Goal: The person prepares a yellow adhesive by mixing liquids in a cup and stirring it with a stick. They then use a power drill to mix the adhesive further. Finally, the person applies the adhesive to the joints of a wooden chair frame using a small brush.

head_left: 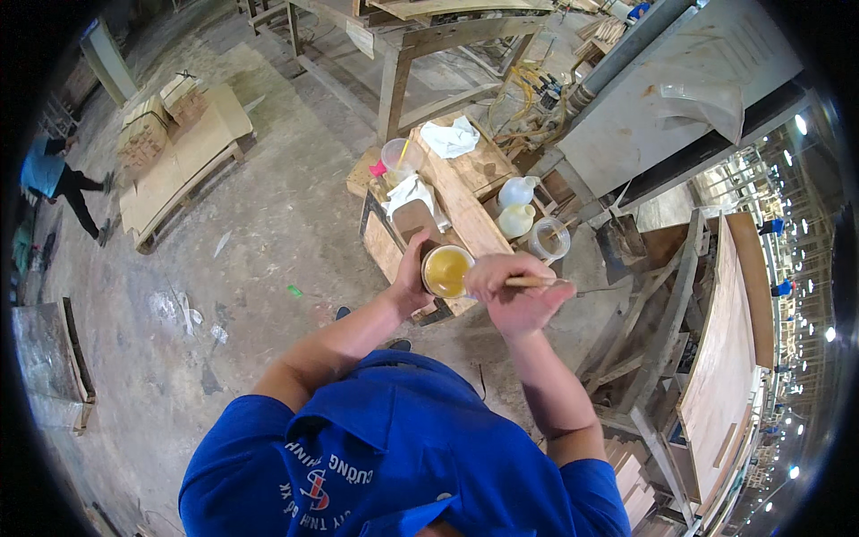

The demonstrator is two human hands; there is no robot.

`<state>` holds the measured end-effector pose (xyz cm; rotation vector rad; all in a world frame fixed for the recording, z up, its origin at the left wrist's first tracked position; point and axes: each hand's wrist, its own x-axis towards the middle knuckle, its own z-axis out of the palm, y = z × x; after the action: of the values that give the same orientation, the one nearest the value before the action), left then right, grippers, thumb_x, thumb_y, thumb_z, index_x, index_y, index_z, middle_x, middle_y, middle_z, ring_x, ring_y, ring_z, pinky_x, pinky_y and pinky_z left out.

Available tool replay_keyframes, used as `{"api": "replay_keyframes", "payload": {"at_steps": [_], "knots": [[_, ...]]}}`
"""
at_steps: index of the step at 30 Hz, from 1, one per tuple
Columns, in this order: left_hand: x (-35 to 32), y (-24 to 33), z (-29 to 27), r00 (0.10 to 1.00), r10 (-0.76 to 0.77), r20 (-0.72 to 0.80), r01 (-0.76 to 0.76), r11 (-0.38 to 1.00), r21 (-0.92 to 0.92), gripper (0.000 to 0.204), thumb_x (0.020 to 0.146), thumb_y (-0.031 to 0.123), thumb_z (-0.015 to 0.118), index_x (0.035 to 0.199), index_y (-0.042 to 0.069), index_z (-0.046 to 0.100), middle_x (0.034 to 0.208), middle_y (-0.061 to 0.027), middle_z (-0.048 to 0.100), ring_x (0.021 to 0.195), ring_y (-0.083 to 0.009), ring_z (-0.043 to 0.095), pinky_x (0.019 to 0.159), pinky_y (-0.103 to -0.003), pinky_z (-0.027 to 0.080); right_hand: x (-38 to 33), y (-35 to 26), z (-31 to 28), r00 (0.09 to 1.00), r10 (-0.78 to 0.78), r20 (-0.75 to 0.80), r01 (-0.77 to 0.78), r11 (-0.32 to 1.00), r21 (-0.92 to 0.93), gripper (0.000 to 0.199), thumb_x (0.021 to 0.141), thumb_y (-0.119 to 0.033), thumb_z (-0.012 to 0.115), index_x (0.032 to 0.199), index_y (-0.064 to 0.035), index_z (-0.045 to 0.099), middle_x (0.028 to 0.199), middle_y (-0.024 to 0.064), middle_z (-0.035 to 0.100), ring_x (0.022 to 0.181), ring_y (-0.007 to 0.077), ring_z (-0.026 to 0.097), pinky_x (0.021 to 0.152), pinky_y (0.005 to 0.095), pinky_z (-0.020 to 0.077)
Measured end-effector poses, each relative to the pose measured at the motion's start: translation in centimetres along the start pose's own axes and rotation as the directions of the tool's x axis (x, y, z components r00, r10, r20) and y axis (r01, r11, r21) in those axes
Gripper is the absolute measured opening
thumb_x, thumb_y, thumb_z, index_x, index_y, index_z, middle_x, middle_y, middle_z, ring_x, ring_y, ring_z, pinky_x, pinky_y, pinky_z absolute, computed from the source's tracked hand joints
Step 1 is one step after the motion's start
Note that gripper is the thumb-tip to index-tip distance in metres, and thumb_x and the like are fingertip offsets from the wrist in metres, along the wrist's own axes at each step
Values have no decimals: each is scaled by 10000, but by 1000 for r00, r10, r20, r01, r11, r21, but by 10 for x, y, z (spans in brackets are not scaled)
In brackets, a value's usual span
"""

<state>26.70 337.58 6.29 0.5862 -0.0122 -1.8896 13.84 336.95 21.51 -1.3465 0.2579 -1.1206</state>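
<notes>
Just left of right hand (516,291): yellow-filled cup (447,271) | left hand (412,274) curled round it | right clenched on wooden handle (528,281) lying left-right

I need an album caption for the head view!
Left hand holds a cup of yellow liquid, right hand grips a tan handle.

Cool, fairly even light fills the middle, and the cloth (450,137) is nearly washed out. Bright lamps (801,124) glare at the right, where small detail turns soft. The floor (268,313) shines faintly at left. Straight edges bend toward a black rim.
</notes>
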Motion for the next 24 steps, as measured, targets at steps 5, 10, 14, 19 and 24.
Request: {"api": "replay_keyframes", "payload": {"at_steps": [5, 10, 14, 19, 24], "knots": [[-5, -4, 19, 1000, -20, -14, 20, 1000, -9, 617, 768, 575, 468, 1038, 29, 565, 1018, -121, 604, 933, -235, 587, 840, -377, 460, 8, 2, -9, 994, -38, -99, 35, 999, -33, 882, 717, -809, 199, 568, 19, 464, 478, 126, 457, 445, 240, 452, 464, 360, 386], [-6, 3, 8, 1000, 8, 0, -8, 998, -68, 573, 766, 556, 489, 1006, 44, 580, 970, -110, 616, 905, -231, 595, 820, -362, 468, -6, -4, -5, 998, 56, 10, -56, 998, -40, 867, 722, -804, 210, 585, 16, 458, 496, 119, 459, 459, 243, 456, 467, 379, 389], [-3, 2, 8, 999, 13, -47, -15, 999, -39, 553, 776, 564, 457, 992, 67, 571, 940, -97, 621, 859, -234, 601, 800, -367, 475, 16, 13, 1, 985, -103, -139, 110, 993, 46, 869, 722, -804, 202, 571, 16, 447, 475, 121, 452, 447, 243, 457, 461, 362, 393], [-9, 8, 6, 997, 40, -67, -45, 996, -78, 556, 782, 569, 447, 984, 68, 576, 924, -94, 624, 857, -229, 599, 797, -364, 473, 2, 2, -6, 992, 44, 121, -39, 998, -45, 860, 728, -799, 207, 596, 14, 452, 504, 131, 474, 469, 236, 458, 476, 369, 394], [-9, 10, 14, 996, 75, -54, -77, 996, -41, 548, 787, 559, 445, 994, 65, 562, 913, -92, 624, 856, -223, 602, 800, -363, 469, 12, 13, 2, 1000, -25, -12, 27, 988, 151, 892, 693, -818, 240, 608, 35, 486, 513, 112, 472, 473, 214, 463, 484, 329, 392]]}}
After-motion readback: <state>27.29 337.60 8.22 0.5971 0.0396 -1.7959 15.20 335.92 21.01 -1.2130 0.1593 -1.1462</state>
